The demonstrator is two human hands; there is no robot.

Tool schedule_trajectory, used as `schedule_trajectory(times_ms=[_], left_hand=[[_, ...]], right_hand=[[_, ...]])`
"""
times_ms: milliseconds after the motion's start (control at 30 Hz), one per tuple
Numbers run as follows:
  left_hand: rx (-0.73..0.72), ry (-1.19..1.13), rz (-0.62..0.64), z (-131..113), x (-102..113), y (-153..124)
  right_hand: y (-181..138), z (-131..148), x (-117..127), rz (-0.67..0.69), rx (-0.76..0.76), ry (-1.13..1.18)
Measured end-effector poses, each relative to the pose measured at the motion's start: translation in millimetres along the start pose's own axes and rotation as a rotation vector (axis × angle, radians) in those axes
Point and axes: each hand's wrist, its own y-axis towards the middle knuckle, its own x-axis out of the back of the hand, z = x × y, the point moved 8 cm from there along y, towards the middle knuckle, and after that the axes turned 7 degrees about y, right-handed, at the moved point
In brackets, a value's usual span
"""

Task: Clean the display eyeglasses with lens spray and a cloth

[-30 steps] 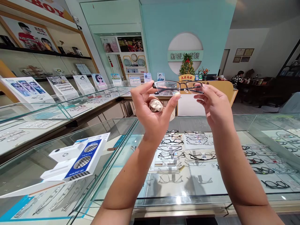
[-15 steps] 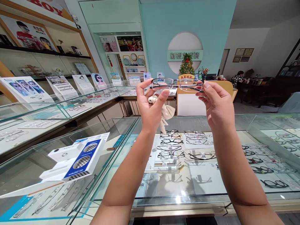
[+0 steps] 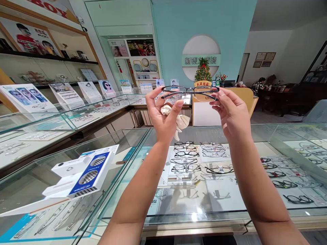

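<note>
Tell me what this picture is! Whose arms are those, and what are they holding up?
Those arms belong to a person wearing a camera on their head, so you see what they see. Their left hand and right hand hold up glasses by the ends, pinched in the fingers. The left hand also has a pale cloth tucked in it. Below is a glass counter with many more frames inside. White and blue boxes sit on the counter to the left.
</note>
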Motion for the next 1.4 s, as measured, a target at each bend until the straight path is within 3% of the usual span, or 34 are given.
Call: schedule_trajectory(times_ms=[67, 167, 333, 433, 500, 700, 867, 933, 1033, 1167, 1400], left_hand=[[0.063, -0.038, -0.003, 6, -2, 0], [0.298, -0.159, 0.047, 24, -10, -2], [0.731, -0.461, 0.397, 36, -46, -21], [0.821, -0.497, 0.579, 31, -58, -31], [0.845, -0.487, 0.633, 31, -60, -34], [0.792, -0.32, 0.619, 36, -55, -34], [0.805, -0.338, 0.783, 39, -59, -43], [0.724, -0.21, 0.754, 43, -49, -34], [0.581, 0.037, 0.606, 44, -25, -10], [0.473, 0.232, 0.512, 31, -4, 10], [0.366, 0.275, 0.524, 8, 3, 19]], right_hand=[[2, -4, 0, 0.014, -0.002, -0.021], [1, -2, -6, 0.048, 0.042, -0.036], [-9, 16, -26, 0.156, 0.213, -0.112], [-14, 22, -30, 0.168, 0.25, -0.165], [-17, 25, -30, 0.166, 0.261, -0.183], [-21, 25, -31, 0.192, 0.247, -0.162], [-20, 27, -23, 0.136, 0.155, -0.171], [-22, 35, -13, 0.082, 0.149, -0.185], [-32, 47, 3, 0.065, 0.141, -0.279], [-56, 37, 24, 0.236, 0.104, -0.514], [-107, -53, 73, 0.659, -0.097, -0.882]])
